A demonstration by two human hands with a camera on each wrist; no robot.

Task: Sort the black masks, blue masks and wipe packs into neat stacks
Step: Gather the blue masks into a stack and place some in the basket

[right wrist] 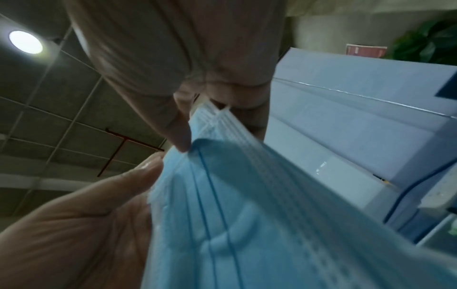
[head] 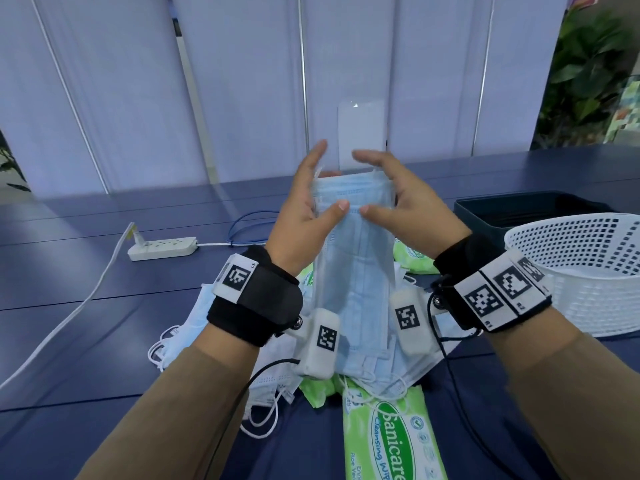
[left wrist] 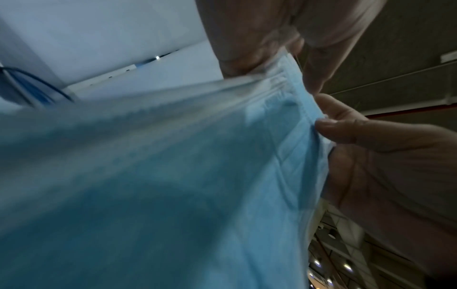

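I hold a bundle of blue masks (head: pixel 356 265) upright above the table, its lower end hanging over the pile. My left hand (head: pixel 323 181) grips the upper left edge, thumb on the front and fingers behind. On the upper right edge, my right hand (head: pixel 367 181) holds the bundle the same way. The wrist views show the same blue masks (left wrist: pixel 173 176) (right wrist: pixel 247 215) pinched at their top edge. Green wipe packs lie below: one (head: pixel 388 434) near me, another (head: pixel 412 258) behind my right wrist. Loose masks (head: pixel 187 327), white side up, lie at the left of the pile. No black masks show.
A white lattice basket (head: pixel 588 271) stands at the right, with a dark bin (head: pixel 519 209) behind it. A white power strip (head: pixel 162 249) with its cable lies at the left on the dark blue table (head: pixel 86 341). A partition wall (head: pixel 242 81) rises behind the table.
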